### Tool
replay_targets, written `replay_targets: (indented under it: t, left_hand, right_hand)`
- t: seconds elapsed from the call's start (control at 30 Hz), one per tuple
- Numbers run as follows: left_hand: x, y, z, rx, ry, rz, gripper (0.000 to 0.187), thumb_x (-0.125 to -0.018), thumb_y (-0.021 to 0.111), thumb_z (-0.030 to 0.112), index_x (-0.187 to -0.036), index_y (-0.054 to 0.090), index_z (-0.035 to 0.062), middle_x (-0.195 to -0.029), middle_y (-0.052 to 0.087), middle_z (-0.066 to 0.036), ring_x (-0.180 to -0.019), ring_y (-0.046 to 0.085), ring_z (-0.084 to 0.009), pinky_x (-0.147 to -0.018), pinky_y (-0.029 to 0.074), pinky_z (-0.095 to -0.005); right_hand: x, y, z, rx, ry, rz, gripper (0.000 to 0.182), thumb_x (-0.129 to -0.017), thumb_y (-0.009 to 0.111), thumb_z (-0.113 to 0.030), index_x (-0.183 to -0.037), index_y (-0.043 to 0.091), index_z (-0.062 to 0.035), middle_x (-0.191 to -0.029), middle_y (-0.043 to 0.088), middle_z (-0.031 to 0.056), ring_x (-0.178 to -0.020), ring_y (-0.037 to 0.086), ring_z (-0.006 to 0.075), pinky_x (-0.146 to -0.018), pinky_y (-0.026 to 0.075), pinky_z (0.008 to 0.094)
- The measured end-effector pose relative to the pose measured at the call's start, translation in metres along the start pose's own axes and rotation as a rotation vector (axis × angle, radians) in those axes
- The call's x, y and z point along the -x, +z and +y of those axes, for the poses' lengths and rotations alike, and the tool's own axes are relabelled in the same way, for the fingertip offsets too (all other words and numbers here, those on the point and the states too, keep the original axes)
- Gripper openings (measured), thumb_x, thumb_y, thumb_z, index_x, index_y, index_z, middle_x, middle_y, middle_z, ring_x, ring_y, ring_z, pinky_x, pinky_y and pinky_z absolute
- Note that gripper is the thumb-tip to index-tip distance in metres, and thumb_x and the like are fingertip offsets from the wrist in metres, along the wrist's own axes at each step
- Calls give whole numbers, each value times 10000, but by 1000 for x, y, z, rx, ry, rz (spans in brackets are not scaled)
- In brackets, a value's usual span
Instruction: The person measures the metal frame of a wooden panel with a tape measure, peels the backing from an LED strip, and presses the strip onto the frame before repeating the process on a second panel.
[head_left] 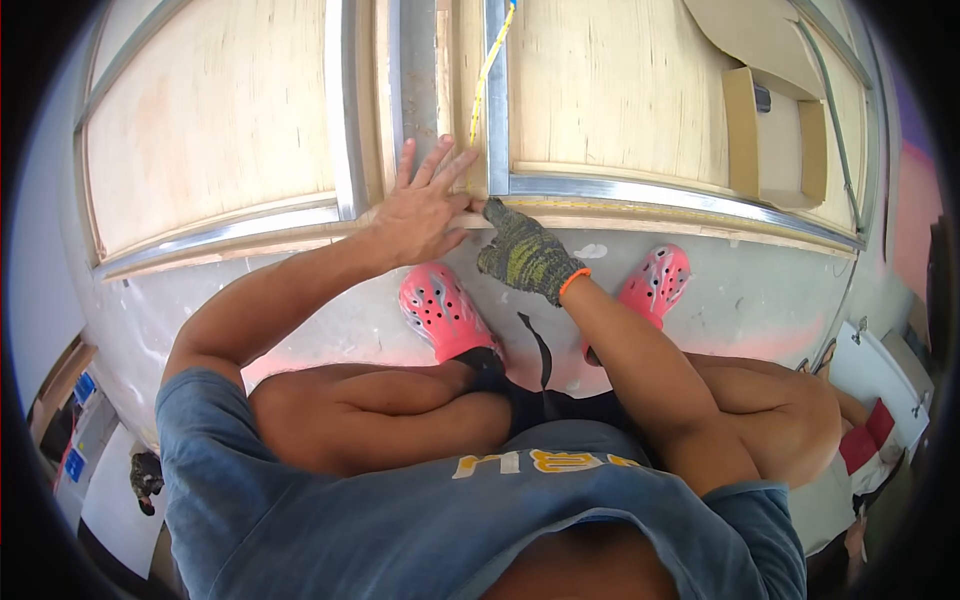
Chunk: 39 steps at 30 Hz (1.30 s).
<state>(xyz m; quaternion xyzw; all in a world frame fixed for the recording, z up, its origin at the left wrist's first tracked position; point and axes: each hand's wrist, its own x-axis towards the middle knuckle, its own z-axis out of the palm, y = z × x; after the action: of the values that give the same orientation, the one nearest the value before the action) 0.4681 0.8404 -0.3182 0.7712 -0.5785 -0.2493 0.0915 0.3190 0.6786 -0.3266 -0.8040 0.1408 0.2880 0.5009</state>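
My left hand [415, 215] is bare, its fingers spread over the near edge of a wooden panel between metal strips. My right hand [525, 250] wears a dark green-grey knit glove with an orange cuff. Its fingers are curled together at the panel edge, close to my left fingertips; what they pinch, if anything, is hidden. A thin yellow cord or tape [484, 85] runs from the far side down to my left fingers. Beside my right hand a metal strip [620, 188] lies along the panel's near edge.
An open cardboard box [812, 150] with a small dark item rests on the panel at right. My pink clogs [655, 285] stand on the grey floor [545, 335]. A dark strap [537, 345] hangs between my knees. Another person's gloved hand [146, 480] shows at lower left.
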Motion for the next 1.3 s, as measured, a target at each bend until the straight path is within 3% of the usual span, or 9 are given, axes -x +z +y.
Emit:
replay_targets:
  t: [0.3,0.47,0.53,0.6,0.8,0.9,1.07,1.17,1.3]
  left_hand:
    - [-14,-30,-6,29,19,-179,336,-853,766,343,-1150,778,184,-1637,330,-154,-1575,119,-438,-1231,26,-721]
    - [-34,-20,-38,175,-255,415,343,-851,736,281,-1152,735,117,-1459,500,-164,-1487,306,-438,-1224,206,-594]
    - [-49,-27,-43,145,-258,455,366,-852,736,282,-1173,724,106,-1447,506,-165,-1453,338,-433,-1203,241,-573]
    - [-65,-40,-42,123,-255,492,390,-853,736,282,-1194,713,95,-1436,512,-166,-1419,370,-427,-1182,276,-551]
    - [-101,-73,-47,336,-462,185,307,-834,769,314,-1012,776,64,-1229,658,-180,-1185,578,-366,-1091,410,-469]
    - [-109,-73,-57,389,-432,132,282,-828,778,315,-893,779,41,-1039,728,-166,-965,683,-330,-975,507,-432]
    - [-118,-81,-61,511,-535,481,518,-851,767,293,-1286,661,33,-892,747,-153,-911,720,-318,-846,566,-412]
    - [-139,-118,-73,649,-489,446,661,-886,731,267,-1476,500,76,-968,752,-181,-872,740,-296,-800,578,-403]
    - [-184,-131,-102,1113,-411,414,443,-951,715,246,-1324,626,23,-956,750,-97,-868,718,-220,-783,575,-336]
  right_hand:
    - [-11,-12,11,74,-87,-96,728,-893,698,-283,-1535,447,-48,-1506,538,211,-1358,542,376,-1159,429,415]
    - [-3,-1,12,-26,-41,-58,725,-887,694,-293,-1523,460,-35,-1495,551,212,-1356,544,383,-1158,429,416]
    - [1,-4,2,55,-174,76,724,-884,696,-295,-1520,467,-34,-1480,566,213,-1344,554,388,-1151,436,418]
    - [6,-25,-33,200,52,-56,700,-878,712,-299,-1488,502,-28,-1425,606,224,-1303,587,395,-1133,449,426]
    - [-33,-139,-60,-461,-92,433,388,-864,750,-267,-1162,636,-46,-1010,740,149,-807,726,261,-747,583,373]
    - [-96,-185,-46,-409,85,568,323,-884,746,-282,-1082,644,-49,-904,703,83,-700,669,187,-668,566,337]
    - [-150,-206,-50,-899,274,414,300,-906,749,-346,-999,672,-71,-793,632,27,-619,595,170,-589,541,335]
    - [-159,-200,-56,-675,157,494,251,-919,756,-301,-993,674,-76,-815,654,44,-687,613,159,-609,527,335]
    - [-154,-192,-64,-432,-15,619,293,-903,755,-288,-1021,663,-36,-836,666,75,-736,625,177,-656,506,360]
